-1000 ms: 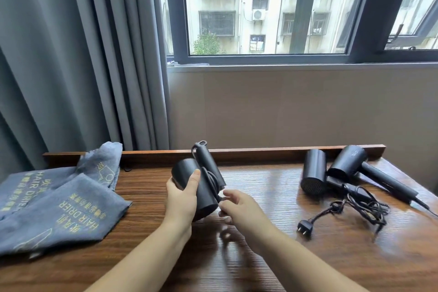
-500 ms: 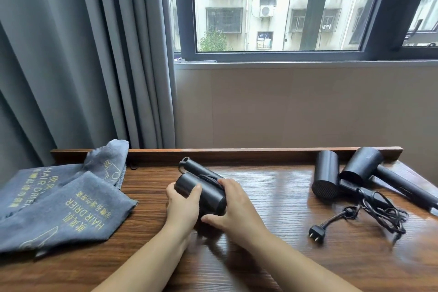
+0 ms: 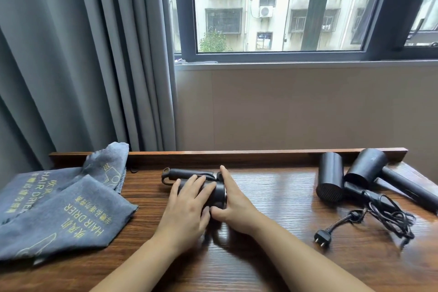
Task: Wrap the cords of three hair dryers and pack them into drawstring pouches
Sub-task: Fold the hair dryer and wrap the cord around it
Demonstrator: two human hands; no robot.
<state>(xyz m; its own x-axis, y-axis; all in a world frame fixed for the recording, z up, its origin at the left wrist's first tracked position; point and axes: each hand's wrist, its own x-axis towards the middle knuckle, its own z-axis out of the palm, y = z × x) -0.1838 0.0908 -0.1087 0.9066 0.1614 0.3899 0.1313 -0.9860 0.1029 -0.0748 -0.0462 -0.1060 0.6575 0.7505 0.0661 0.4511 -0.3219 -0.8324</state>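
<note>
A black folded hair dryer (image 3: 216, 193) lies on the wooden table (image 3: 272, 197) in the middle, its handle (image 3: 180, 173) folded along the back. My left hand (image 3: 187, 208) lies over its barrel and my right hand (image 3: 233, 199) presses against its right end, thumb underneath. Two more black hair dryers (image 3: 330, 179) (image 3: 369, 166) lie at the right with a tangled loose cord (image 3: 388, 216) and its plug (image 3: 322, 237). Grey drawstring pouches (image 3: 59, 211) printed HAIR DRIER are piled at the left.
A raised wooden ledge (image 3: 260, 153) runs along the table's back edge. Grey curtains (image 3: 83, 66) hang behind the pouches at the left. A window and beige wall stand behind the table.
The dryer has been lowered from upright in my hands to lying flat on the table. My left hand now covers its barrel and my right hand has shifted to its right end.
</note>
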